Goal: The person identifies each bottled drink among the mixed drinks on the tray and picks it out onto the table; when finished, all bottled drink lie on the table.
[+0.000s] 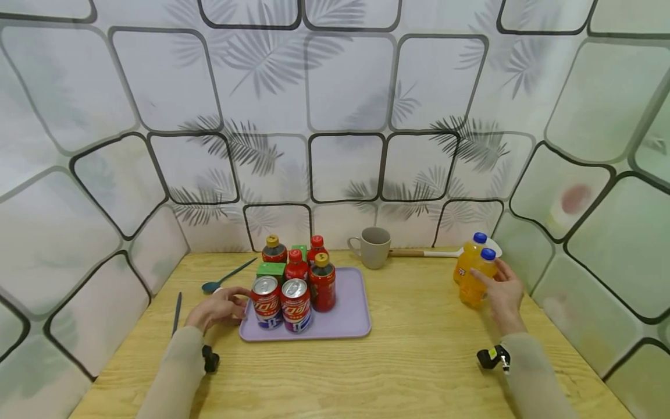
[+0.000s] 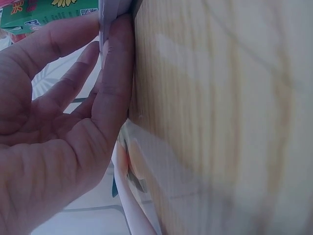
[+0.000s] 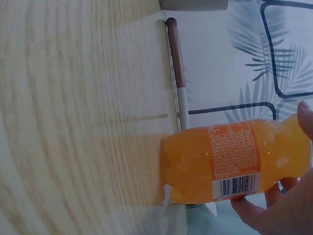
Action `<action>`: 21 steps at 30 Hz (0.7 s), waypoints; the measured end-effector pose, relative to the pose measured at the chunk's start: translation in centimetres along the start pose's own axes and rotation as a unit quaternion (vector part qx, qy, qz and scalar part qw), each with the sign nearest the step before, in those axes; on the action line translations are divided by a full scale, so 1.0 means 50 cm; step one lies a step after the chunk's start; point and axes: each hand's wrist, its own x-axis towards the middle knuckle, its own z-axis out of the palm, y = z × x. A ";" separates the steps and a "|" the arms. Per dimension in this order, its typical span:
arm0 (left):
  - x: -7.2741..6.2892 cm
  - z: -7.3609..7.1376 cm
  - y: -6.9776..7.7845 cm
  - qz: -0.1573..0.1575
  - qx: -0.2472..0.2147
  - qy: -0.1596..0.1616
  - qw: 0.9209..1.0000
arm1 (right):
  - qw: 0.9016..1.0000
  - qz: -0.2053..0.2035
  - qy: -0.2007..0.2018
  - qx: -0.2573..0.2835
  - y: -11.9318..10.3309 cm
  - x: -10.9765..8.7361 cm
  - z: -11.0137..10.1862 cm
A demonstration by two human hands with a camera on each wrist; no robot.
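Observation:
My left hand (image 1: 221, 306) pinches the left rim of a lilac tray (image 1: 346, 319). In the left wrist view, fingertips lie against the tray's edge (image 2: 113, 11), low over the wood. On the tray stand two red cans (image 1: 296, 305), several dark and red bottles (image 1: 323, 286) and green cartons (image 1: 270, 270). At the far right my right hand (image 1: 505, 295) grips an orange soda bottle (image 1: 473, 287) with a blue cap, thumb in front. The right wrist view shows this bottle (image 3: 193, 161) upright, its base at the tabletop. A second orange soda bottle (image 1: 463, 263) stands just behind it.
A grey mug (image 1: 374, 247) stands near the back wall. Beside it lies a white spoon (image 1: 439, 254) with a wooden handle, partly behind the bottles. A teal spoon (image 1: 211, 287) and a dark stick (image 1: 177, 313) lie left of the tray. Patterned curtain (image 1: 345, 169) encloses three sides.

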 end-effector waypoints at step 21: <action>-0.001 0.000 -0.003 0.004 -0.009 -0.002 1.000 | 1.000 -0.005 0.017 -0.006 0.007 0.019 -0.017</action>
